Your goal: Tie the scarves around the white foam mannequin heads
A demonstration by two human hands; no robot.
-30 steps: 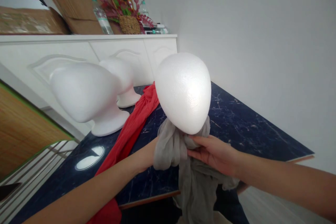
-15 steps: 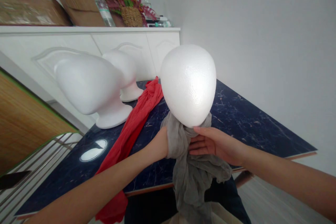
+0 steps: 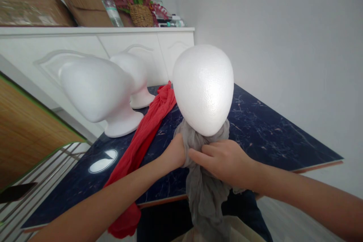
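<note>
A white foam mannequin head point(image 3: 202, 87) stands upright at the table's near side, its neck wrapped in a grey scarf point(image 3: 205, 196). The scarf's loose ends hang down over the table edge toward my lap. My right hand point(image 3: 224, 159) is closed on the scarf in front of the neck, just under the head's chin. At the left side of the neck is my left hand point(image 3: 177, 153), its fingers hidden behind and inside the scarf's folds, so their grip does not show.
On the dark blue marbled table point(image 3: 261, 132) a red scarf point(image 3: 147, 128) lies lengthwise, left of the head. Two more foam heads, a nearer one point(image 3: 96, 90) and a farther one point(image 3: 136, 75), stand beyond it. A white cabinet point(image 3: 127, 41) holds boxes, bottles and a flower basket point(image 3: 141, 16).
My right hand has turned from an open palm with fingers extended beside the scarf to a closed grip on it, moving slightly left. The left hand stays at the neck's left side.
</note>
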